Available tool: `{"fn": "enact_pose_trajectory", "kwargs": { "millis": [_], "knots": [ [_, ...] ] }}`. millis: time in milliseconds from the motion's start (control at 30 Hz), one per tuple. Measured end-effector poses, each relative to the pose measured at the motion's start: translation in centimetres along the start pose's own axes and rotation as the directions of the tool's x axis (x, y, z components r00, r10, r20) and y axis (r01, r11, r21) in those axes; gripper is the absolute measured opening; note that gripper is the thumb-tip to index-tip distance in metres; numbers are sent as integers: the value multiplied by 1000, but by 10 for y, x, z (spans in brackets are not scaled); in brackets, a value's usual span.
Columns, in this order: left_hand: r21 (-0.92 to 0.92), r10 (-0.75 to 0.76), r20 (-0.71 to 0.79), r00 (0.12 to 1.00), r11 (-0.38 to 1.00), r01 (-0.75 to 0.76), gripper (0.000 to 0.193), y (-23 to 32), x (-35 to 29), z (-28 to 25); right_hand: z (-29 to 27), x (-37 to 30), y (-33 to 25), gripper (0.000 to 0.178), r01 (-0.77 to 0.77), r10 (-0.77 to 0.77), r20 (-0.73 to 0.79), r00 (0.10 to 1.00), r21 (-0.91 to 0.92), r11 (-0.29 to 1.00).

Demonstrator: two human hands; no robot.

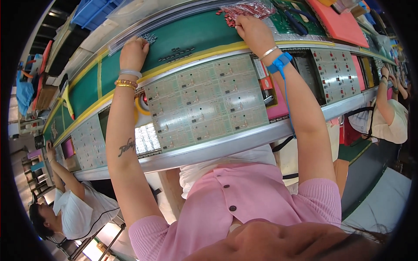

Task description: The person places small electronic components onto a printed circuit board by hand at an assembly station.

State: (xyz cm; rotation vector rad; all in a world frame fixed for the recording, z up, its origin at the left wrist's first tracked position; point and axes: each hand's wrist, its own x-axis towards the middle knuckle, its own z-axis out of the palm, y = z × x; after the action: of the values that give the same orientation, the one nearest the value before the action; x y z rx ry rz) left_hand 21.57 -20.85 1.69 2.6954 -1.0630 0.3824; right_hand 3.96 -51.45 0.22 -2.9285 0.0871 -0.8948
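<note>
At the far side of the bench, my left hand (133, 53) has its fingers curled together beside a pile of small grey-blue components (150, 38). My right hand (256, 34) reaches to a heap of small red components (230, 18), partly in a clear plastic bag (257, 8). Its fingers are bent and pressed together at the edge of the heap. Whatever either hand pinches is too small or hidden. Between my forearms lies a large green circuit board panel (204, 111) with small parts on it. Several black components (176, 54) lie on the green mat beyond it.
A metal rail (217, 139) runs along the near edge. Pliers (296, 24) lie at the back right, near pink foam (339, 26). Another board panel (337, 76) is to the right, one more (88, 141) to the left. A blue strap's cord hangs from my right wrist. Co-workers sit on both sides.
</note>
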Motion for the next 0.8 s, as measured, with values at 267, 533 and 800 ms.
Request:
{"fn": "enact_pose_trajectory", "kwargs": {
  "millis": [267,533,800],
  "knots": [
    [-82,-48,-15,999,996,46,11,6,-10,-14,-60,-37,-49,15,-356,48,452,891,627,693],
    [-340,-157,-56,986,932,129,10,45,-43,-41,-51,-41,-68,17,-257,-70,466,882,601,757],
    [-695,-31,66,997,715,69,11,100,-102,-53,-38,-40,-71,12,-154,-124,439,890,545,824]
  ]
}}
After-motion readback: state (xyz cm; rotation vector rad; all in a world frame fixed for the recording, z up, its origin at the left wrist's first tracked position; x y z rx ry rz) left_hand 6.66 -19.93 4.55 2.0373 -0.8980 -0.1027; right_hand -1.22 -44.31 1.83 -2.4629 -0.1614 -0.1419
